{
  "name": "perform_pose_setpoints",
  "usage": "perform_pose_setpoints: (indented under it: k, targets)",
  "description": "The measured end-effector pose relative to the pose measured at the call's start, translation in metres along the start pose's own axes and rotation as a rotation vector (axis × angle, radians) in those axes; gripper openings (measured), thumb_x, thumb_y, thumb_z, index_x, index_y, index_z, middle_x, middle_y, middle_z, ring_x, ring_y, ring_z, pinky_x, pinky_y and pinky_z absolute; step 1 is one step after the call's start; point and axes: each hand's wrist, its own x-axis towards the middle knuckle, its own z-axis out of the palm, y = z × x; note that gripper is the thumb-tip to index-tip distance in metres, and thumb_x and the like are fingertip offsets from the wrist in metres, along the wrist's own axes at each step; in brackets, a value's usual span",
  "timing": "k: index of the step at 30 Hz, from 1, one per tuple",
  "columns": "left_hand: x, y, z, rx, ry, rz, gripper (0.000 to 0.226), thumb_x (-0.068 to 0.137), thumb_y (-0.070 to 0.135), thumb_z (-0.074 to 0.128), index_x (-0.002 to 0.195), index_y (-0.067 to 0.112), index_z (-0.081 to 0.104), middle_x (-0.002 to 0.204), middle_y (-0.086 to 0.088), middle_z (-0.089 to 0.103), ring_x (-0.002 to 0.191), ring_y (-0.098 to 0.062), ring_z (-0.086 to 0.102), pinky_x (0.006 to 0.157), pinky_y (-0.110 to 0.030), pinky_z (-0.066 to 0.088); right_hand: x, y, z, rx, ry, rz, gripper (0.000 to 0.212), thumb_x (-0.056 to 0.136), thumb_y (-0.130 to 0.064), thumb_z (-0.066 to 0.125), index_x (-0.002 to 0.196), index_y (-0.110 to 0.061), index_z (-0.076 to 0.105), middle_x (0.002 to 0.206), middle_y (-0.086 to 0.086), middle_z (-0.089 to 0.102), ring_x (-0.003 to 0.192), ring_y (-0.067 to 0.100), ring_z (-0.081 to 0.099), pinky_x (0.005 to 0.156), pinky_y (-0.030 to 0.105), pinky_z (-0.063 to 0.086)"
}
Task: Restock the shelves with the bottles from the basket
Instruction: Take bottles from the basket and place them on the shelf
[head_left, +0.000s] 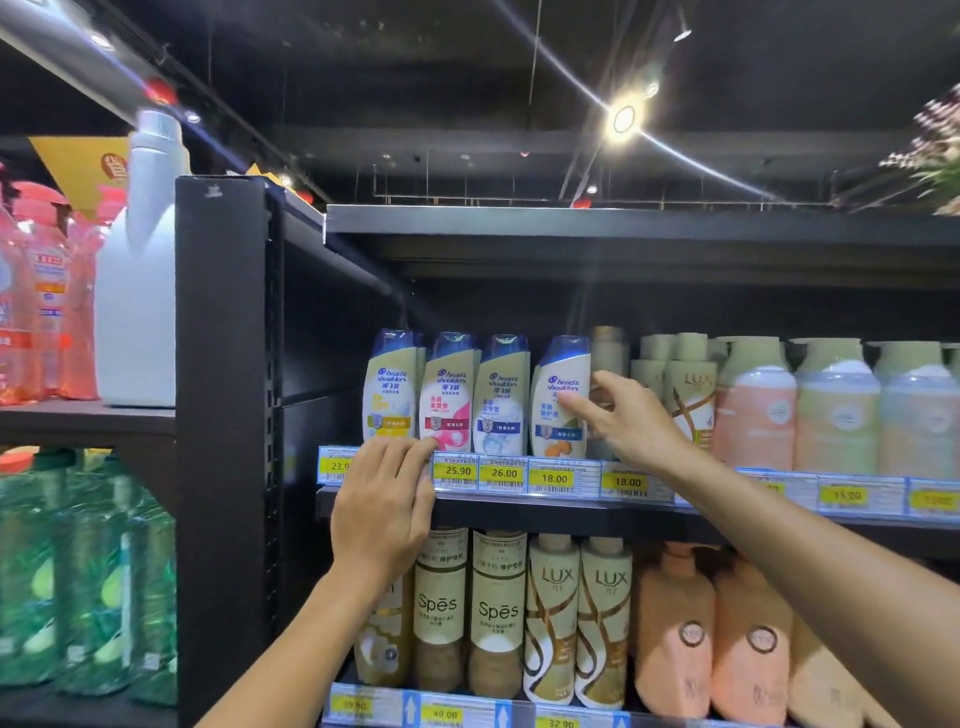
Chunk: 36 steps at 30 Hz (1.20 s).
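Four shampoo bottles are ranged on the upper shelf, left of pump bottles, above the Spes bottles.

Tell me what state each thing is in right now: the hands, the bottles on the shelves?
Left hand: open, fingers resting on the shelf edge over the price tags.
Right hand: fingers touching the fourth Head & Shoulders bottle.
Fourth Head & Shoulders bottle: tilted slightly, cap on.
Other three Head & Shoulders bottles: upright, capped.
Spes bottles: upright on the lower shelf.
Basket: not in view.
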Motion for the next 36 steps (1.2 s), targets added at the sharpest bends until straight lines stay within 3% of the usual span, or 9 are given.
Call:
perform_pose_setpoints:
  k: [3,6,10,15,24,27,31,36]
  targets:
    - [0.000,0.000,0.000,-0.012,0.004,-0.010,0.037,0.098,0.024,0.041,0.118,0.009,0.068,0.106,-0.001,0.065,0.101,-0.021,0.056,0.095,-0.034,0.043,-0.006,-0.001,0.000,-0.208,-0.098,0.116,0.053,0.076,-0.069,0.071,0.102,-0.023,0.069,0.094,-0.007,0.076,0.087,0.013,0.071,0.082,0.042,0.059]
    - [0.000,0.000,0.000,-0.017,0.007,-0.012,0.036,0.098,0.025,0.041,0.117,0.009,0.068,0.106,-0.001,0.065,0.100,-0.021,0.055,0.094,-0.033,0.043,-0.007,-0.007,-0.011,-0.288,-0.101,0.148,0.044,0.075,-0.067,0.074,0.077,-0.022,0.072,0.073,-0.003,0.076,0.076,0.014,0.073,0.077,0.039,0.061]
    - [0.000,0.000,0.001,-0.016,0.008,-0.015,0.036,0.097,0.024,0.042,0.117,0.009,0.068,0.105,-0.001,0.065,0.100,-0.021,0.055,0.094,-0.033,0.043,-0.004,-0.014,-0.018,-0.302,-0.107,0.133,0.037,0.081,-0.053,0.076,0.089,-0.017,0.073,0.065,-0.003,0.075,0.059,0.004,0.071,0.075,0.037,0.062]
    - [0.000,-0.001,0.001,-0.015,-0.003,-0.020,0.037,0.098,0.025,0.041,0.118,0.009,0.068,0.106,-0.002,0.065,0.101,-0.022,0.057,0.094,-0.035,0.044,0.007,-0.008,-0.010,-0.301,-0.117,0.121,0.039,0.086,-0.044,0.075,0.098,-0.007,0.074,0.069,0.002,0.076,0.066,0.008,0.074,0.079,0.039,0.063]
    - [0.001,-0.001,-0.002,-0.020,-0.033,-0.031,0.036,0.098,0.026,0.041,0.118,0.011,0.067,0.106,0.000,0.065,0.101,-0.021,0.056,0.094,-0.036,0.045,0.011,-0.007,0.000,-0.390,-0.110,0.109,0.037,0.089,-0.044,0.072,0.085,-0.008,0.077,0.066,0.000,0.075,0.070,0.009,0.074,0.080,0.041,0.062]
    - [0.003,0.000,-0.004,-0.014,-0.071,-0.039,0.037,0.100,0.027,0.039,0.119,0.012,0.066,0.107,0.000,0.064,0.102,-0.021,0.055,0.096,-0.035,0.044,0.002,-0.016,-0.008,-0.483,-0.089,0.105,0.046,0.087,-0.054,0.069,0.089,-0.009,0.077,0.076,0.000,0.075,0.080,0.014,0.072,0.078,0.041,0.061]
    - [0.006,-0.002,-0.009,-0.017,-0.169,-0.004,0.035,0.103,0.026,0.038,0.127,0.014,0.061,0.117,0.000,0.061,0.109,-0.023,0.056,0.103,-0.037,0.040,-0.031,-0.028,-0.019,-0.460,0.056,-0.028,0.058,0.083,-0.063,0.067,0.123,-0.021,0.067,0.112,-0.004,0.074,0.106,0.017,0.067,0.094,0.041,0.055]
    - [0.008,-0.004,-0.035,-0.230,-0.281,0.037,0.047,0.105,0.032,0.043,0.149,0.015,0.045,0.154,0.003,0.041,0.143,-0.017,0.038,0.121,-0.044,0.029,-0.119,-0.035,-0.004,-0.338,0.011,-0.338,0.047,0.092,-0.042,0.067,0.136,-0.030,0.057,0.133,-0.017,0.061,0.128,0.004,0.052,0.109,0.033,0.043]
